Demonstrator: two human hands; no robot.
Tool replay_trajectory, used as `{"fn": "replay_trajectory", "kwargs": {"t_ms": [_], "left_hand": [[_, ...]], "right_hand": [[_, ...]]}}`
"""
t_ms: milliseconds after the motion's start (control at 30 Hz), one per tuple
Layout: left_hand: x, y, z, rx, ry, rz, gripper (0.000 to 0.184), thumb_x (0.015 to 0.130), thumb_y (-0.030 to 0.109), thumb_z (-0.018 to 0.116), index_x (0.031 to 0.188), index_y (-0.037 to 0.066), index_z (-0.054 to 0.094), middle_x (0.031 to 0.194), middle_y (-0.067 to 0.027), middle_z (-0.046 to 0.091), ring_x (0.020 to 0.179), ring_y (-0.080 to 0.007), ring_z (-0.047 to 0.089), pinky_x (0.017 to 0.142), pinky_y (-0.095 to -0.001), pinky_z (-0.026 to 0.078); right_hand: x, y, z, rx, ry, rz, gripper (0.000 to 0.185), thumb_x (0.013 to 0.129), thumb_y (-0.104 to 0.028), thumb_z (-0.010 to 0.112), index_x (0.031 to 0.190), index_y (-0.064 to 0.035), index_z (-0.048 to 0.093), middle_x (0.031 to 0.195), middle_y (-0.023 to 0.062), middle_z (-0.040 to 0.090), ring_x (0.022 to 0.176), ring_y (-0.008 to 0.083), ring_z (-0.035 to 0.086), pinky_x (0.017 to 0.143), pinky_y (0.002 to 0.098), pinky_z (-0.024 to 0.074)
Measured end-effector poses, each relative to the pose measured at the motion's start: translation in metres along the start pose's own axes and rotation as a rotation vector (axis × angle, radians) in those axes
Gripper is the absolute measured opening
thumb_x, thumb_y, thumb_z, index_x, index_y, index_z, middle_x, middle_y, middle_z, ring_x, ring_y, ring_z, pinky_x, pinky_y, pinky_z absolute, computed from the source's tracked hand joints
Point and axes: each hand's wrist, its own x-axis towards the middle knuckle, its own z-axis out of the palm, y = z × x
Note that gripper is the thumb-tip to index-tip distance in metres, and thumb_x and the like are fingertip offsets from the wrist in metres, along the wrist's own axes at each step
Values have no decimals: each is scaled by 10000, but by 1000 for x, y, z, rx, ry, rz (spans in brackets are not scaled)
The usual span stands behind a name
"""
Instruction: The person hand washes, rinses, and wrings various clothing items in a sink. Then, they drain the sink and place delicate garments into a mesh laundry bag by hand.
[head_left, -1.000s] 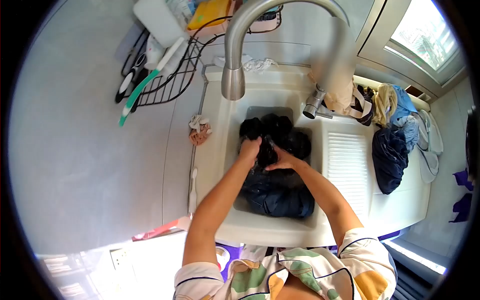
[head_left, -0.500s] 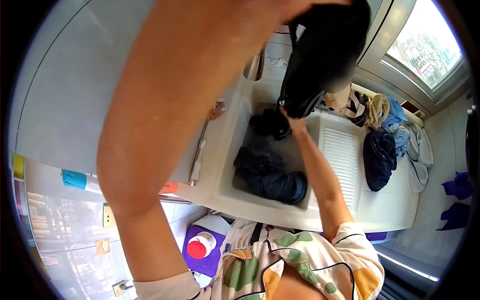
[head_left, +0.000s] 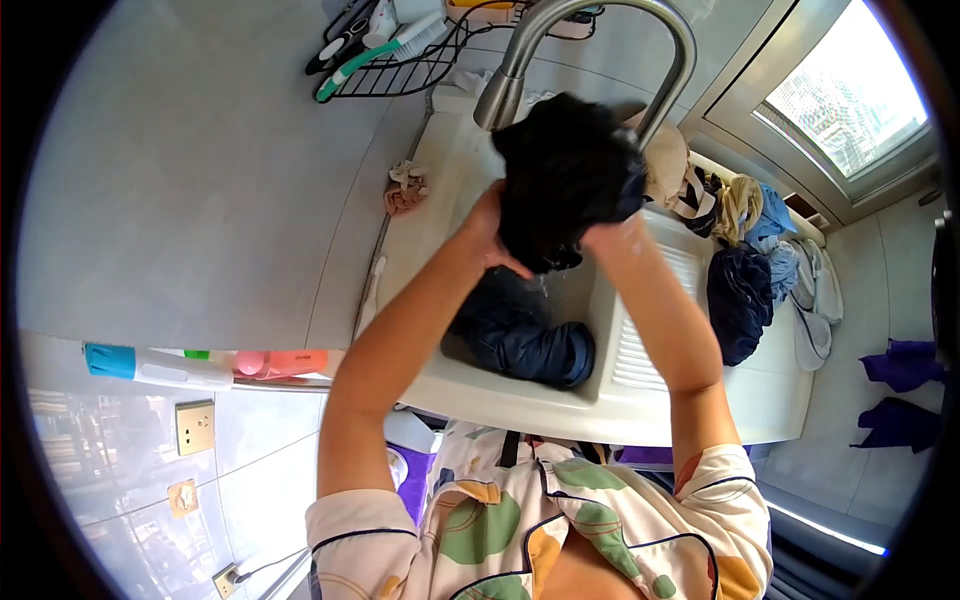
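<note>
Both my hands hold up a bunched black wet garment [head_left: 565, 180] over the sink basin, under the tap. My left hand [head_left: 488, 240] grips its lower left side, and my right hand [head_left: 615, 238] is closed on its lower right side, fingers partly hidden behind the cloth. Drops of water fall from it. Below, dark navy clothing [head_left: 530, 350] lies in the water of the white sink [head_left: 480, 395]. The metal tap [head_left: 500, 95] arches above, partly behind the garment.
A ribbed washboard [head_left: 640, 350] adjoins the basin on the right. Beyond it lie a navy cloth bundle [head_left: 740, 305], several other clothes and white shoes [head_left: 818, 285]. A wire rack [head_left: 415, 75] with brushes hangs at upper left. A small crumpled cloth [head_left: 405, 190] sits on the left rim.
My left arm has come down from high up, and the black garment, stretched out before, is now gathered between both hands. My right hand has risen from the basin.
</note>
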Motion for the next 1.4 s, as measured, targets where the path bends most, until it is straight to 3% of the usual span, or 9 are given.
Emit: {"fn": "replay_trajectory", "kwargs": {"t_ms": [167,267,367,533,833,1133,1200,1300,1400], "left_hand": [[29,-44,-12,-432,-506,478,322,828,282,329,979,50,493,886,-86,564,718,-211,558,671,-334,477],[48,-40,-28,-8,241,473,184,753,122,482,914,35,503,781,-88,551,808,-241,504,755,-370,412],[80,-57,-79,853,554,709,304,725,90,522,1017,43,454,957,-125,500,932,-296,430,801,-373,373],[97,-75,-84,1547,691,669,607,719,262,573,1238,181,268,1276,-133,162,1135,-381,202,833,-528,307],[221,-120,-145,2003,465,172,619,717,338,549,1258,278,255,1356,-112,-10,1201,-434,-58,871,-618,192],[234,-106,-153,2172,469,856,618,648,150,557,1218,229,331,1312,-160,179,1194,-386,147,963,-476,175],[192,-119,-118,1971,523,730,621,637,182,576,1213,149,344,1309,-141,210,1183,-330,224,946,-453,225],[149,-150,-105,1165,542,568,659,657,182,557,1253,156,278,1291,-136,252,1160,-368,249,943,-442,225],[101,-137,-89,473,474,335,726,654,238,577,1276,204,203,1284,-120,269,1130,-333,296,854,-489,298]], "right_hand": [[-40,59,-25,-1027,49,-326,373,724,-247,518,986,15,479,957,138,530,883,245,515,814,324,383],[-47,53,-87,-587,127,56,488,617,-226,615,1005,38,481,941,179,532,902,271,513,793,295,378],[-56,8,-125,-1716,147,-32,467,597,-190,628,971,31,459,968,229,502,891,340,501,703,375,418],[-107,90,-179,-2052,234,317,605,568,-106,607,1073,48,310,1261,220,185,1180,420,117,935,464,270],[-140,223,-216,-1990,76,844,635,610,-301,629,1099,-12,344,1290,130,170,1201,355,119,878,547,267],[-119,247,-324,-1754,230,519,460,669,-147,516,1105,-24,435,1040,167,486,928,298,471,780,360,395],[-60,148,-168,-1964,186,459,394,693,-91,470,1080,-16,459,1004,142,522,916,243,489,768,341,399],[-77,171,-241,-1695,137,630,417,658,-41,448,1074,-13,459,973,127,534,881,238,499,762,341,402],[-52,78,-152,-475,571,677,381,702,-17,418,1079,-55,455,847,42,556,718,172,532,656,288,440]]}}
